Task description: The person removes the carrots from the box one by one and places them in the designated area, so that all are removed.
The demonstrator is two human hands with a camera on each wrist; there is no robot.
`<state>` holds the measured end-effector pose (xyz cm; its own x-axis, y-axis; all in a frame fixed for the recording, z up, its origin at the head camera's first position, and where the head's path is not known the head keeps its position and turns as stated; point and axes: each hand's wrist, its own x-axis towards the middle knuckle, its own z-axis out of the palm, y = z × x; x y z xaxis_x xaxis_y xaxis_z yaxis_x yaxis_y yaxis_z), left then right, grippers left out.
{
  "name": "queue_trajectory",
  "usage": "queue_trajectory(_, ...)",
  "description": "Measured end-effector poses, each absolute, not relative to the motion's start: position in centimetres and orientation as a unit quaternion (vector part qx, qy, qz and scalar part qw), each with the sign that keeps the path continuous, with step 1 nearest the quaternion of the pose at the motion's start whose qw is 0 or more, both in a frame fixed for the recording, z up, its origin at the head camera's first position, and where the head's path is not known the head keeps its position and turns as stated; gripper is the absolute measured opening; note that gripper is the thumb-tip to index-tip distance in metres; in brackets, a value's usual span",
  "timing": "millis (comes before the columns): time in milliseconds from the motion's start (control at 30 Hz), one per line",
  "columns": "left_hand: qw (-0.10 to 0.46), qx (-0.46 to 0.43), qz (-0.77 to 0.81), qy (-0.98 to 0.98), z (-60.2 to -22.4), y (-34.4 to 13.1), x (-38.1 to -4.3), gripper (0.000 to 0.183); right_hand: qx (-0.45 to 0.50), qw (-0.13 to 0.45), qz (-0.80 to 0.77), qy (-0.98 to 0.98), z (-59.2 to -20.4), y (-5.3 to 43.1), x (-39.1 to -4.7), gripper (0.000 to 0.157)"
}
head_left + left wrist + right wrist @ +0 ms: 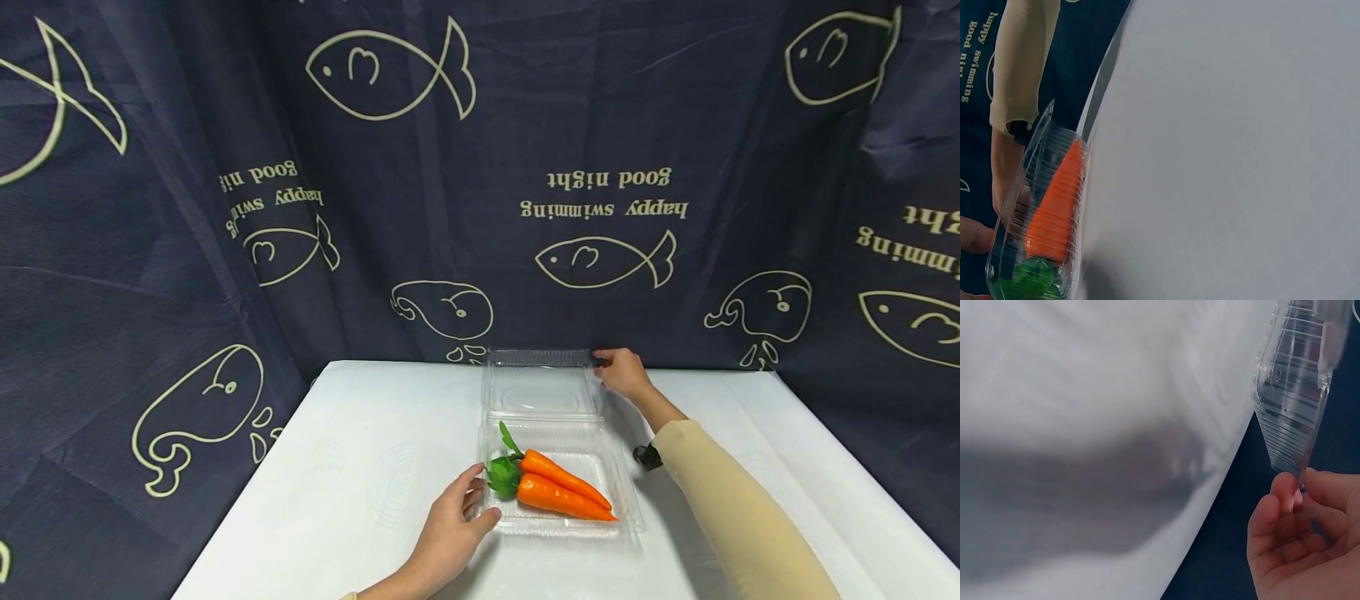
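Note:
A clear plastic clamshell box (626,479) lies unfolded on the white table, its ribbed lid (540,388) tilted back on the far side. Two orange carrots (562,496) with green tops (502,477) rest side by side in the near half. At the far right corner of the lid, my right hand (624,373) pinches the edge between thumb and fingers; the right wrist view shows this grip on the lid corner (1294,459). My left hand (450,527) is at the near left corner of the box, thumb and fingers spread about it, fingertips at the rim.
The white table (360,467) reaches back to a dark blue curtain (420,208) printed with fish and words. More curtain hangs at both sides. A small black object (647,456) shows at the right sleeve's cuff.

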<state>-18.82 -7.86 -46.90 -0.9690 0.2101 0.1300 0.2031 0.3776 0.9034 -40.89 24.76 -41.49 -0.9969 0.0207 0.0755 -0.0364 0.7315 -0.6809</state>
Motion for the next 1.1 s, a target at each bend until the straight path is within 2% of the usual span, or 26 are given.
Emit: queue_trajectory(1100, 0.006, 0.121, 0.543, 0.831, -47.0, -7.9, -18.9, 0.068, 0.050, 0.040, 0.331, -0.942, -44.6, 25.0, -41.5, 0.042)
